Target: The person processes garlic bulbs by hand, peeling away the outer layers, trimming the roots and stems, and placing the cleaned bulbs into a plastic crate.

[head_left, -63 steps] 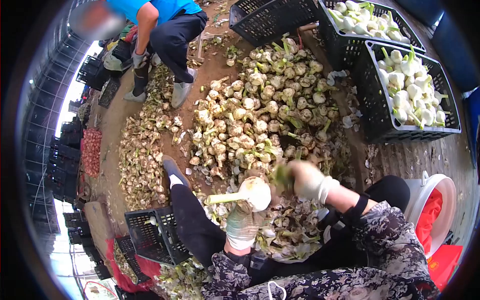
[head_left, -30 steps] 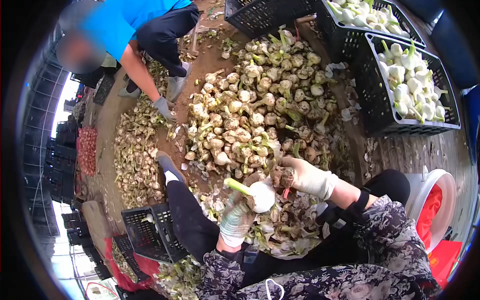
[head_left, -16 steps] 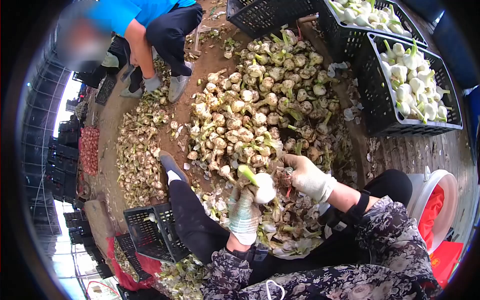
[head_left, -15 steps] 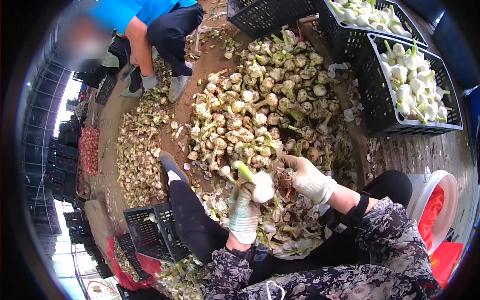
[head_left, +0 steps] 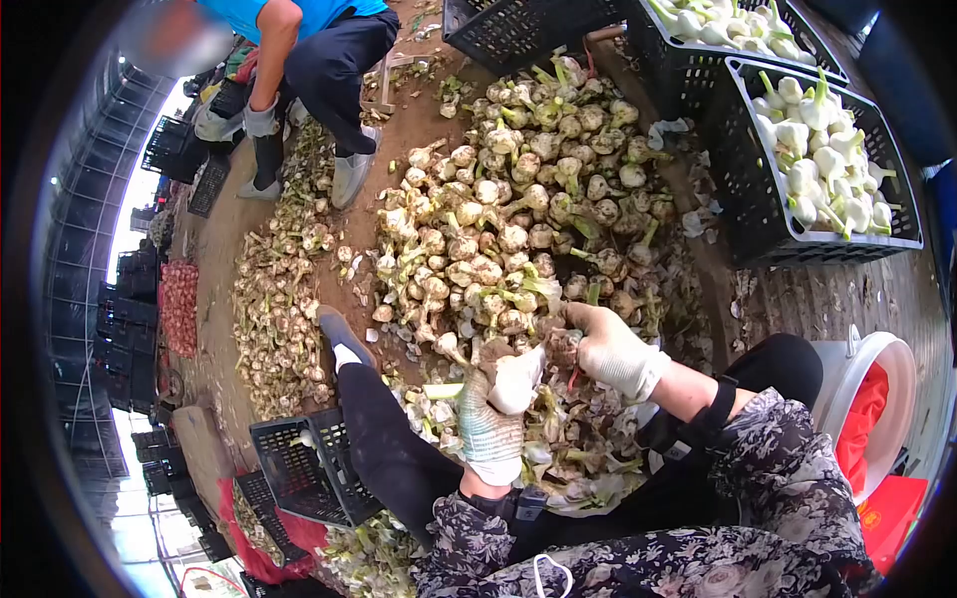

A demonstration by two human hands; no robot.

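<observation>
My gloved left hand (head_left: 488, 409) is wrapped round a white garlic bulb (head_left: 516, 383), its green stem (head_left: 442, 391) pointing left. Right beside the bulb, my gloved right hand (head_left: 608, 349) has its fingers closed at a dirty brown clump (head_left: 564, 349) with a red strip hanging under it; what exactly the fingers grip is hard to make out. Beyond both hands lies a large heap of soiled garlic bulbs (head_left: 498, 234). Peeled skins and leaves (head_left: 558, 448) are spread beneath the hands.
Black crates of clean white garlic (head_left: 748, 159) stand at the upper right. At right is a white bucket (head_left: 897, 364) with red cloth. Another person (head_left: 334, 70) crouches at upper left by a second garlic heap (head_left: 274, 319). A black crate (head_left: 299, 468) sits near my left leg.
The bulb in my left hand has turned, its stem swinging from upward to leftward. My right hand stays close by. The other person's arm has lifted slightly and moved left.
</observation>
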